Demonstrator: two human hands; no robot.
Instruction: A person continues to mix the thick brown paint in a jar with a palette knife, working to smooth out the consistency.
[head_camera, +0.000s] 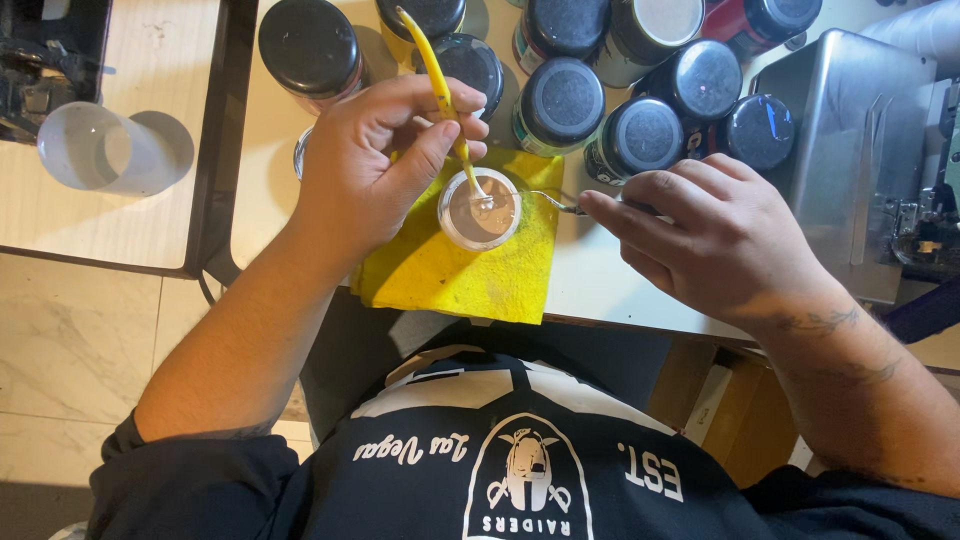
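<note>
My left hand (375, 160) grips a thin yellow brush (437, 82), its tip dipped into a small round clear cup of brownish paint (480, 210). The cup stands on a yellow cloth (450, 270) spread at the table's front edge. My right hand (700, 235) is closed on a thin metal wire tool (555, 200) whose end reaches the cup's right rim.
Several dark-lidded paint jars (565, 100) crowd the back of the table. A metal box (850, 140) stands at the right. A clear plastic cup (95, 148) lies on a separate surface at the left. Below are tiled floor (70, 340) and my dark shirt.
</note>
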